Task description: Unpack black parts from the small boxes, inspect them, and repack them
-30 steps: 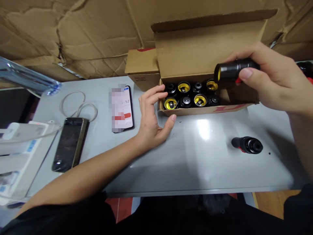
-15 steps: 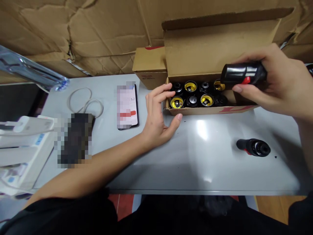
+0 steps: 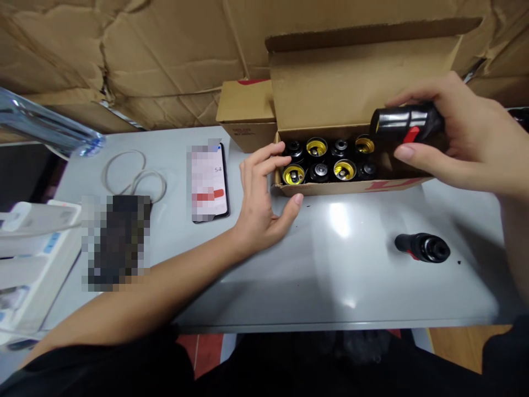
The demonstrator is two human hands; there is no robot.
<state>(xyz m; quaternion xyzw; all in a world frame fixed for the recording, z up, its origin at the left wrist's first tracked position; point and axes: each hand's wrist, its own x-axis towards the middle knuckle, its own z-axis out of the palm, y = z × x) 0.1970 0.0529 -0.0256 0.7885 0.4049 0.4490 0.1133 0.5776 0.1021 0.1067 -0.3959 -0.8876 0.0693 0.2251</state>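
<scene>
Phone point(image 3: 209, 182) near left hand point(image 3: 260, 207) — small box point(image 3: 246, 103) beside carton point(image 3: 343, 189)

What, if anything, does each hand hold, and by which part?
The right hand holds a glossy black cylinder by its right end, near the red tab; the left hand only touches the brown cardboard box.

The phone point(image 3: 206, 179) shows the digits 54 on its screen (blocky masking covers much of the display). Dark print on the front of the closed box point(image 3: 248, 132) is too blurred to read surely. Large red marking on the open box's point(image 3: 330, 189) front wall cannot be made out.
</scene>
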